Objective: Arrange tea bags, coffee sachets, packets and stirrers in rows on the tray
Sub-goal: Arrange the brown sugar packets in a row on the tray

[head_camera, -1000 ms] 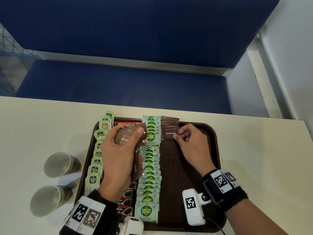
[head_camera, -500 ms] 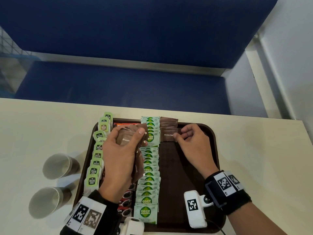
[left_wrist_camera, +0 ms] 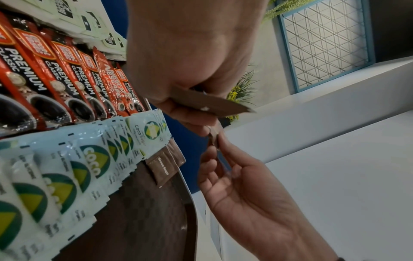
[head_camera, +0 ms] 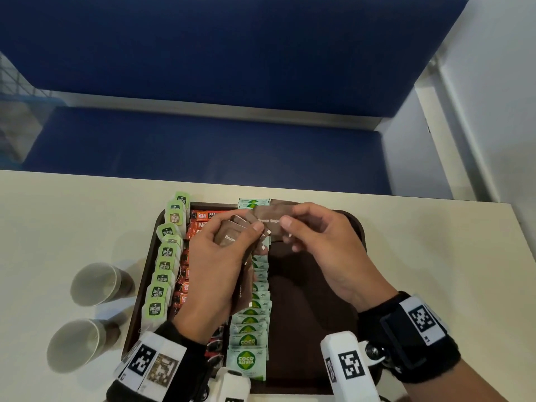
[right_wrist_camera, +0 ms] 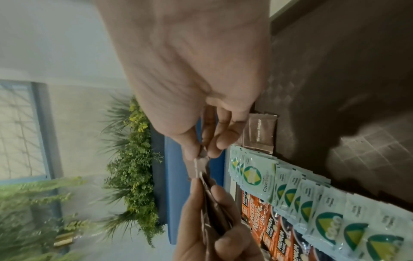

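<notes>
Head view: we are now lifting our right hand (head_camera: 322, 242) off the tray (head_camera: 316, 300) row, pinching a fresh brown sugar packet (head_camera: 268, 220) from the stack gripped in our left hand (head_camera: 214, 265) at frame centre, starting the next placement.

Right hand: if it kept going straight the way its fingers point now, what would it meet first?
The right hand points leftward at the left hand, so likely the fanned brown sugar packets held there; it already pinches one packet. Depth looks matched, though uncertain.

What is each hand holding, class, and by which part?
Left hand grips a fanned stack of brown sugar packets by their lower ends. Right hand pinches one brown packet by its right edge.
</notes>
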A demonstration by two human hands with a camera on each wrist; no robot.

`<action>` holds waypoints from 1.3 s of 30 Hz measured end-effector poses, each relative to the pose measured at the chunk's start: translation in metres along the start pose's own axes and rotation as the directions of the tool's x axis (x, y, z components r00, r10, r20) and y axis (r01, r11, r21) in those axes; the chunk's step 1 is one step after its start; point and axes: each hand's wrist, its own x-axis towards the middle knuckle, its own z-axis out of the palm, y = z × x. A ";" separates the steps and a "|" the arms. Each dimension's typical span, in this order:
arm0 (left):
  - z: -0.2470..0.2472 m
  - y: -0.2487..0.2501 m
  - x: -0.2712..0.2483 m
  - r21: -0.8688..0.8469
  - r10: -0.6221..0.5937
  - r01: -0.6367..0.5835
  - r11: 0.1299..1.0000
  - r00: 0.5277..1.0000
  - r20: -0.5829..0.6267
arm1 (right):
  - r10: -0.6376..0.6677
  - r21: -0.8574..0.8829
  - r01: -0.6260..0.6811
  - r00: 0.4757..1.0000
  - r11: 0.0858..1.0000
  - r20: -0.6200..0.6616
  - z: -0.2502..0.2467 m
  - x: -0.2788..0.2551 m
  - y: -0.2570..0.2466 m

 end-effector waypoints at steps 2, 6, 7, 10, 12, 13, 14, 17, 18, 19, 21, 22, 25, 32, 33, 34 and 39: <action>-0.002 0.000 0.002 -0.019 -0.019 0.018 1.000 0.999 -0.046 | 0.006 0.042 -0.004 0.999 0.999 -0.035 -0.006 0.002 0.003; -0.007 0.004 0.005 -0.019 -0.048 0.047 0.999 0.997 -0.065 | -0.005 -0.088 -0.001 0.997 0.996 -0.073 -0.016 0.006 0.005; -0.008 0.005 0.004 -0.026 -0.056 0.055 0.998 0.997 -0.061 | -0.003 -0.131 -0.007 0.997 0.991 -0.076 -0.018 0.008 0.008; -0.008 0.006 0.003 -0.037 -0.065 0.063 0.997 0.996 -0.053 | -0.001 -0.261 -0.024 0.996 0.965 -0.093 -0.023 0.016 0.022; -0.008 0.006 0.003 -0.038 -0.064 0.062 0.997 0.996 -0.059 | -0.008 -0.357 -0.023 0.996 0.934 -0.085 -0.025 0.022 0.033; -0.008 0.006 0.003 -0.035 -0.060 0.058 0.998 0.996 -0.062 | -0.014 -0.403 -0.017 0.997 0.915 -0.076 -0.025 0.024 0.039; -0.008 0.006 0.003 -0.031 -0.056 0.054 0.998 0.996 -0.066 | -0.024 -0.449 -0.010 0.997 0.894 -0.071 -0.024 0.026 0.044; -0.008 0.007 0.005 -0.038 -0.048 0.046 0.998 0.996 -0.079 | -0.051 -0.520 -0.008 0.994 0.854 -0.098 -0.021 0.029 0.055; -0.008 0.008 0.005 -0.042 -0.047 0.044 0.998 0.996 -0.076 | -0.059 -0.521 -0.010 0.992 0.853 -0.115 -0.020 0.029 0.058; -0.008 0.008 0.006 -0.041 -0.044 0.041 0.998 0.996 -0.076 | -0.067 -0.516 -0.009 0.989 0.857 -0.130 -0.018 0.029 0.060; -0.008 0.010 0.007 -0.035 -0.037 0.034 0.999 0.996 -0.078 | -0.090 -0.499 0.001 0.984 0.867 -0.154 -0.015 0.029 0.063; -0.008 0.010 0.007 -0.035 -0.035 0.032 0.999 0.996 -0.077 | -0.105 -0.496 0.010 0.981 0.868 -0.165 -0.014 0.029 0.065; -0.008 0.010 0.007 -0.032 -0.029 0.027 0.999 0.997 -0.076 | -0.137 -0.506 0.018 0.971 0.863 -0.199 -0.010 0.030 0.069; -0.009 0.007 0.006 -0.021 -0.026 0.024 0.999 0.997 -0.076 | -0.160 -0.528 0.016 0.961 0.849 -0.227 -0.008 0.030 0.071; -0.009 0.007 0.006 -0.022 -0.027 0.025 0.999 0.997 -0.077 | -0.161 -0.528 0.016 0.960 0.849 -0.230 -0.008 0.031 0.072; -0.009 0.007 0.006 -0.024 -0.029 0.027 0.999 0.997 -0.078 | -0.159 -0.528 0.013 0.959 0.849 -0.233 -0.008 0.031 0.072; -0.010 0.006 0.005 -0.025 -0.032 0.030 0.999 0.996 -0.080 | -0.151 -0.539 -0.006 0.957 0.843 -0.246 -0.009 0.026 0.072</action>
